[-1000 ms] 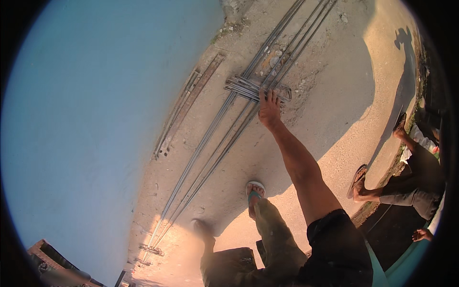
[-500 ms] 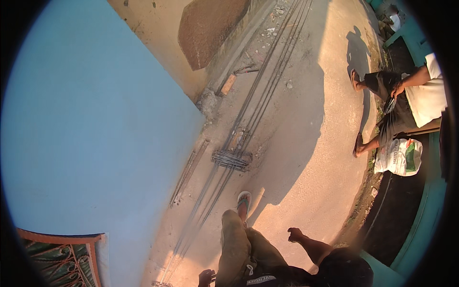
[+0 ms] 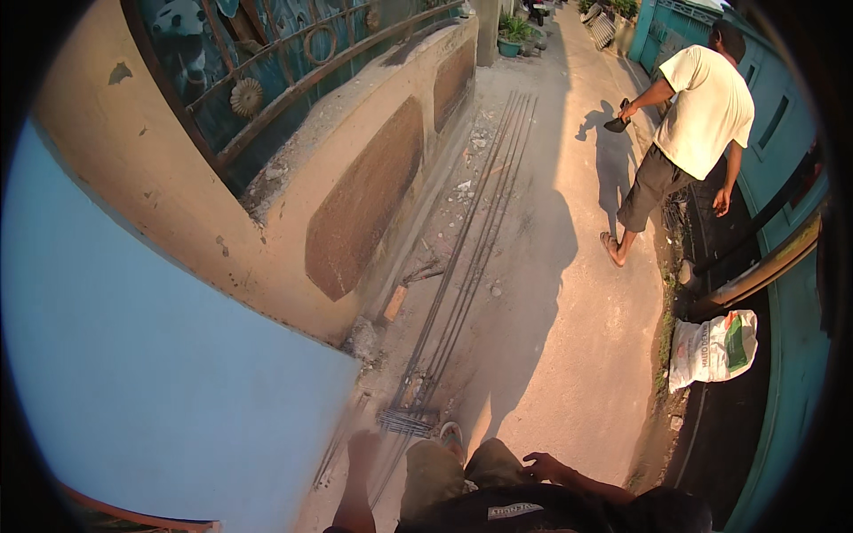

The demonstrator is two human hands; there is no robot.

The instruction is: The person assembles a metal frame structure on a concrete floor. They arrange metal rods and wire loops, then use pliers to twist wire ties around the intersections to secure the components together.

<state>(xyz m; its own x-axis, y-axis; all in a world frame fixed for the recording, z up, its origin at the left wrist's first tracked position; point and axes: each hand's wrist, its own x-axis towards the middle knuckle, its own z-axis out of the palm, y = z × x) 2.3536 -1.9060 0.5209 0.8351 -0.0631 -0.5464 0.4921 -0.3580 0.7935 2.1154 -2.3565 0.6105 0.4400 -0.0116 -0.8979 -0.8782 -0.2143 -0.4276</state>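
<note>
My left hand [image 3: 362, 447] is smeared by motion at the lower left, over the lower end of long thin steel rods [image 3: 455, 306]; its fingers cannot be made out. To the right of my knees is my right hand [image 3: 544, 465], fingers loosely stretched and apart, holding nothing visible. A bundle of bent steel wire pieces [image 3: 404, 422] lies across the rods, just ahead of my feet. One sandalled foot [image 3: 451, 437] of mine shows beside that bundle.
A pale blue wall [image 3: 178, 382] and a tan wall with brown panels [image 3: 369, 204] border the left. A person in a pale shirt [image 3: 706, 98] holds a dark object at the right. A white sack [image 3: 713, 349] stands by the dark gutter. Rubble and a brick [image 3: 395, 303] lie along the left wall.
The view has tilted up, showing more of the lane. The person at the right, seated before, is now upright. My left hand has swung forward beside the wire bundle.
</note>
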